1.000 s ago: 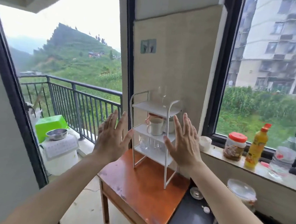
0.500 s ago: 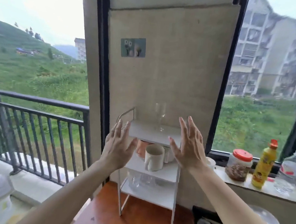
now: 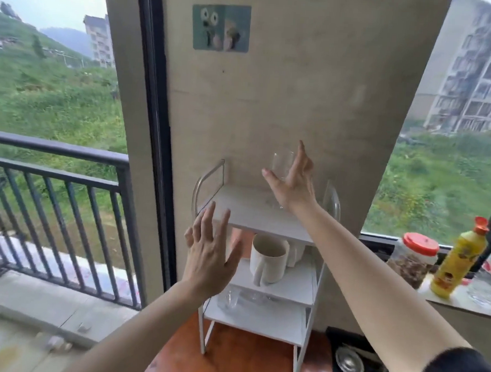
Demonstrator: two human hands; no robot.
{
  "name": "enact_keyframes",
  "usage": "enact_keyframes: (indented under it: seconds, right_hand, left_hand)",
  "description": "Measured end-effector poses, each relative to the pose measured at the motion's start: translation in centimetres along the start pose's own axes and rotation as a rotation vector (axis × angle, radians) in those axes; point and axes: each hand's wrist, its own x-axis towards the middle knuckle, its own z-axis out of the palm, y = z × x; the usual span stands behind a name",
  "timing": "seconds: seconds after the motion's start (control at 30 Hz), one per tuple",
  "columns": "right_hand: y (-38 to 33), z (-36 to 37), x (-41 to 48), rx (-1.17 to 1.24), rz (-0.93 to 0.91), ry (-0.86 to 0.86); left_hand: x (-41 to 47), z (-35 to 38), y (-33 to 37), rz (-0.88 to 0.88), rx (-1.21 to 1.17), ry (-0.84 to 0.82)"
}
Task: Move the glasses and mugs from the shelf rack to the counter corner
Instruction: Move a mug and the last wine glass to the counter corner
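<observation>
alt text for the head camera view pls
A person's right hand, fingers spread, reaches round a clear glass on the top shelf of a white rack, not yet gripping it. The left hand hovers open beside the middle shelf, which holds a cream mug; clear glasses sit on the bottom shelf.

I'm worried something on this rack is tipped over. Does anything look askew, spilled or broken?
Nothing stands out. The stemmed glass stands upright on the top shelf, the cream mug upright on the middle one. The clear glasses on the bottom shelf are too blurred to judge.
</observation>
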Motion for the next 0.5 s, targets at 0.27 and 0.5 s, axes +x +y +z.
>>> enact_keyframes:
  seconds: [0.27, 0.5]
  right_hand:
    - [1.7, 1.7, 2.0, 0.185, 0.104, -0.012]
    - [1.9, 0.4, -0.3, 0.235, 0.116, -0.028]
  left_hand:
    - [-1.5, 3.0, -0.6, -0.118, -0.184, -0.226]
    - [-0.7, 5.3, 1.5, -0.666, -0.834, -0.629]
